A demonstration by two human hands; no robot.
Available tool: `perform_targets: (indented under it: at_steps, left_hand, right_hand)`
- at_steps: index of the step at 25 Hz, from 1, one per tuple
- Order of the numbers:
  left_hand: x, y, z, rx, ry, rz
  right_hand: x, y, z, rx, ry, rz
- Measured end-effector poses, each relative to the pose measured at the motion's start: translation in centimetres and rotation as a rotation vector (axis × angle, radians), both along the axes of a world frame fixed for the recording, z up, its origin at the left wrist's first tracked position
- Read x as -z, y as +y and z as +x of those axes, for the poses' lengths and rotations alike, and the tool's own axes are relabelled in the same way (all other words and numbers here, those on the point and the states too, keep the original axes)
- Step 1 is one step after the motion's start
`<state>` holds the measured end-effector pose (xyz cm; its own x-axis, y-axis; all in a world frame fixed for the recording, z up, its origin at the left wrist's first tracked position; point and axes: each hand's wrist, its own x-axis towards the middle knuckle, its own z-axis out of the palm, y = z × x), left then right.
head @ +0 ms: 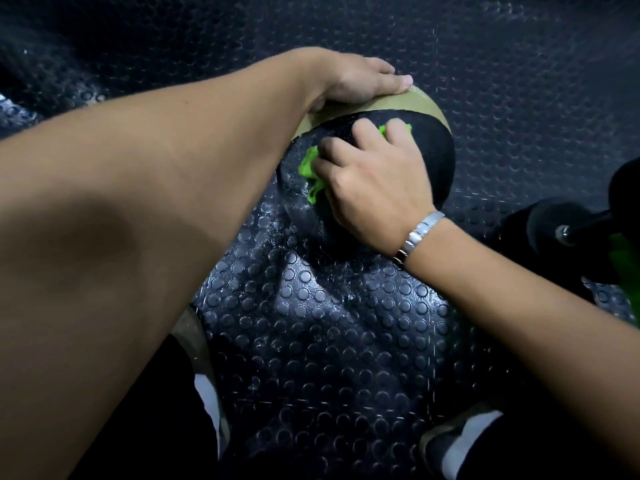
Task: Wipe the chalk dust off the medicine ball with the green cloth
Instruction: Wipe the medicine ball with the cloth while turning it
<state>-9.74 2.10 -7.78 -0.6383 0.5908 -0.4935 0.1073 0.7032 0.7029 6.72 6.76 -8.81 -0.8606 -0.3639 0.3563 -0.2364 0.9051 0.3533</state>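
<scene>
— Pressing flat with the left hand (360,77), fingers straight, on the tan band (415,102) of the round black textured medicine ball (436,157).

— Gripping the crumpled bright green cloth (309,168) in the right hand (374,181), fingers curled, tight against the ball's near face.

— And sitting where?

— Down on the black studded rubber floor (346,323).

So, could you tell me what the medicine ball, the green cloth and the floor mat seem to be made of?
Medicine ball: probably rubber, matte black, grainy texture.
Green cloth: soft fabric, perhaps microfibre; fuzzy, crumpled folds.
Floor mat: likely rubber; raised round studs, slight sheen.
</scene>
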Motion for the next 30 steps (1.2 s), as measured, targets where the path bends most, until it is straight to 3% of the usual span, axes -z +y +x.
perform_targets:
  at_steps: [6,10,13,16,21,26,30]
  left_hand:
    - [0.7,-0.7,0.2,0.016,0.02,0.034]
    - [0.8,-2.3,-0.1,0.084,0.036,0.058]
    - [0.9,-3.4,-0.8,0.019,0.105,0.103]
    - [2.2,-4.3,-1.0,0.033,0.048,0.185]
    - [3.0,-4.7,-1.4,0.036,-0.05,0.249]
    - [3.4,-5.1,-1.5,0.017,-0.061,0.286]
    - [3.6,-5.8,-1.5,0.035,-0.069,0.314]
  right_hand:
    - [0.7,-0.4,1.0,-0.16,-0.085,0.057]
    - [-0.4,-0.9,-1.0,-0.033,-0.014,0.026]
    - [-0.2,-0.7,-0.5,-0.007,-0.008,0.01]
    - [-0.2,-0.4,0.7,0.008,-0.074,0.011]
    - [0.0,-1.7,-1.0,0.071,-0.025,-0.018]
    - [1.1,-3.1,-0.4,-0.056,-0.071,-0.042]
    - [-0.4,-2.8,-2.8,0.019,-0.06,-0.128]
